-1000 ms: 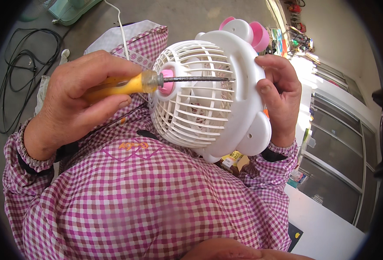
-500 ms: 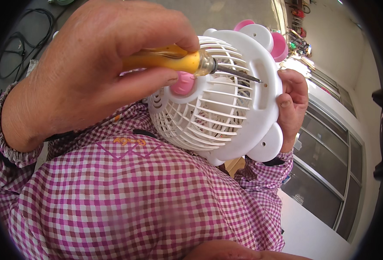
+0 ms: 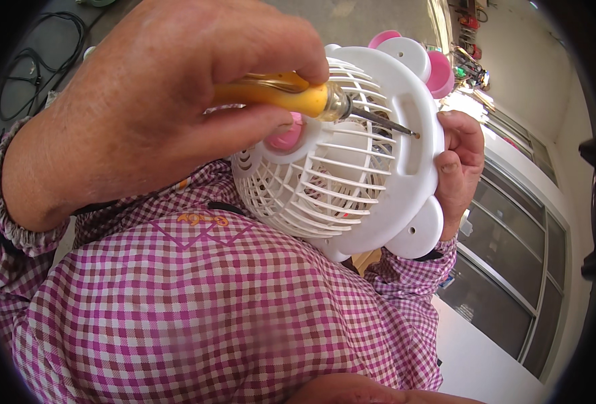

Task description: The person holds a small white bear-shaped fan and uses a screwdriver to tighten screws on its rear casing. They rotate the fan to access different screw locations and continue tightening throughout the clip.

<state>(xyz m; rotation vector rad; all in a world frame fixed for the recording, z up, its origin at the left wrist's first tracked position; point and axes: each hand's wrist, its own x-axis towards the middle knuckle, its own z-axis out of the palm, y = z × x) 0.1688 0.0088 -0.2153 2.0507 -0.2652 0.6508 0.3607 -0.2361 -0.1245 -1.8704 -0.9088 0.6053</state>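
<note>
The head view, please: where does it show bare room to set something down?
Bare floor shows beyond the fan; a white surface lies bare between right sleeve and glass panels. Crowded: the fan, with left hand, right hand, screwdriver.

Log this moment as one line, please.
Left hand: grips yellow screwdriver | Right hand: holds white fan by its edge | Screwdriver tip: at oblong recess | Contact: unclear
</note>
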